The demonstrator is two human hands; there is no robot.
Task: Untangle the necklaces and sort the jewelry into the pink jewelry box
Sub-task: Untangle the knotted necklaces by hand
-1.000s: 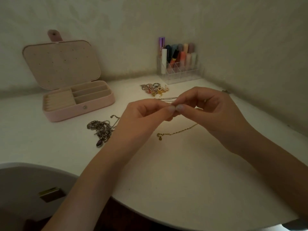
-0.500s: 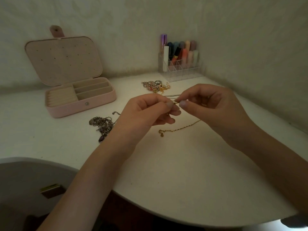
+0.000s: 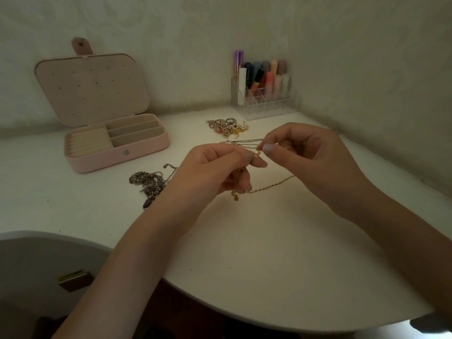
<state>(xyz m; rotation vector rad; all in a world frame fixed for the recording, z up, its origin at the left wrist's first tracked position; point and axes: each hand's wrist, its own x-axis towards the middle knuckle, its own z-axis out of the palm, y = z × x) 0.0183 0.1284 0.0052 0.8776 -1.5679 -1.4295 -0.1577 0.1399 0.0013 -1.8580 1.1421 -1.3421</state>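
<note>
My left hand [image 3: 215, 170] and my right hand [image 3: 308, 157] meet above the middle of the white table, each pinching a thin gold necklace [image 3: 271, 185] at a small knot between the fingertips. The chain's loose end trails down onto the table below my hands. Thin silver strands [image 3: 241, 142] stretch leftward from my right fingertips. A heap of silver necklaces [image 3: 149, 183] with a dark pendant lies left of my left wrist. The pink jewelry box [image 3: 117, 152] stands open at the back left, its compartments bare.
A small pile of rings and earrings [image 3: 227, 128] lies at the back centre. Behind it stands a clear organizer [image 3: 266, 104] of lipsticks against the wall. The table's curved front edge [image 3: 220, 307] runs below my forearms; a grey chair [image 3: 36, 270] is at lower left.
My hands have drawn slightly apart, right hand lifting a little, so the knot shows between the fingertips. The view has shifted slightly; the jewelry on the table has not moved.
</note>
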